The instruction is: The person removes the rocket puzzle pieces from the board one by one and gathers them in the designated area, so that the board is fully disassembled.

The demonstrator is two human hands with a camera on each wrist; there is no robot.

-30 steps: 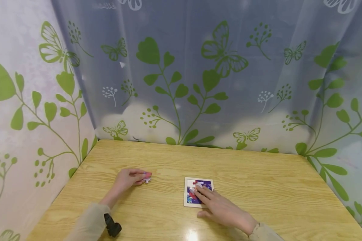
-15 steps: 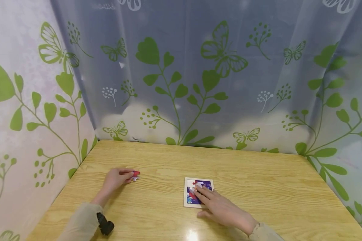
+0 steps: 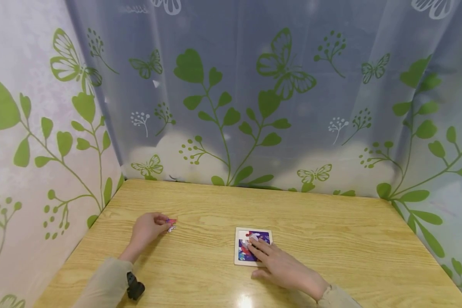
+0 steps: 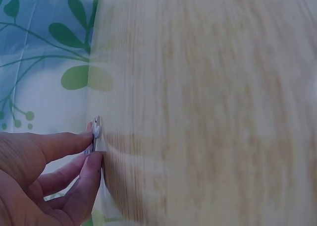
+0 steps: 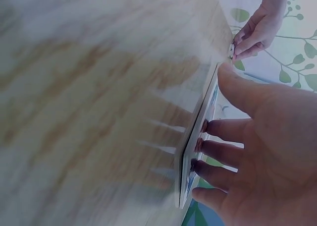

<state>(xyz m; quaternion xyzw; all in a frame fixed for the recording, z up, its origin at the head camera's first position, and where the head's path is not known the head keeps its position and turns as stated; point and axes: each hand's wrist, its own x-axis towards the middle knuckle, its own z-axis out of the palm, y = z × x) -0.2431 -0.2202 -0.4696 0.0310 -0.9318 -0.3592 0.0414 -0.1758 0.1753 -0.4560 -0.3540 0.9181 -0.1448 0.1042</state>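
Observation:
On the left part of the table, my left hand (image 3: 148, 229) pinches a red and white jigsaw piece (image 3: 171, 222) between thumb and fingers. The left wrist view shows that jigsaw piece (image 4: 96, 129) nearly edge-on, close over the wood. My right hand (image 3: 285, 264) rests its straight fingertips on the picture inside a white-framed jigsaw puzzle (image 3: 236, 252). A white bare patch (image 3: 243, 234) shows at the puzzle's upper left; the fingers cover part of the purple, red and blue picture. From the right wrist, the puzzle's frame (image 5: 184, 159) lies flat under the fingertips.
The light wooden table (image 3: 200, 273) runs back to a blue-grey curtain (image 3: 231, 85) printed with green leaves and butterflies. More printed cloth (image 3: 34, 128) hangs at the left side. A black wrist device (image 3: 134, 286) sits on the left sleeve.
My left hand has moved left with the jigsaw piece, away from the puzzle, and then nearly stopped, turning the piece slightly. The right hand and the puzzle stay in place.

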